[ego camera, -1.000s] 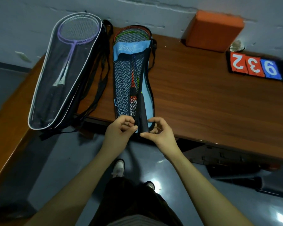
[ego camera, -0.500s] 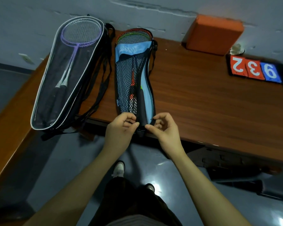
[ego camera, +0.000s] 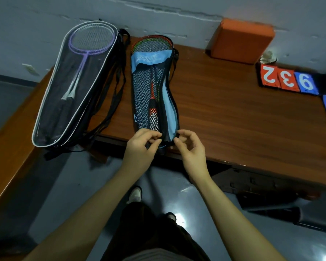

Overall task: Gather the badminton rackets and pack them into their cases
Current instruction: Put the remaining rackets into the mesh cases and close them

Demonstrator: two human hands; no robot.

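The mesh case (ego camera: 152,95) lies on the table (ego camera: 233,113), rackets inside, its near end at the edge. The left hand (ego camera: 139,147) pinches that end; the right hand (ego camera: 191,147) touches it, fingers curled (grip unclear). A clear case (ego camera: 73,87) lies left.

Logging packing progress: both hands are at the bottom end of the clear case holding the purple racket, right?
Not quite. In the head view both hands, left hand and right hand, are at the bottom end of the blue mesh case; the clear case lies untouched beside it.
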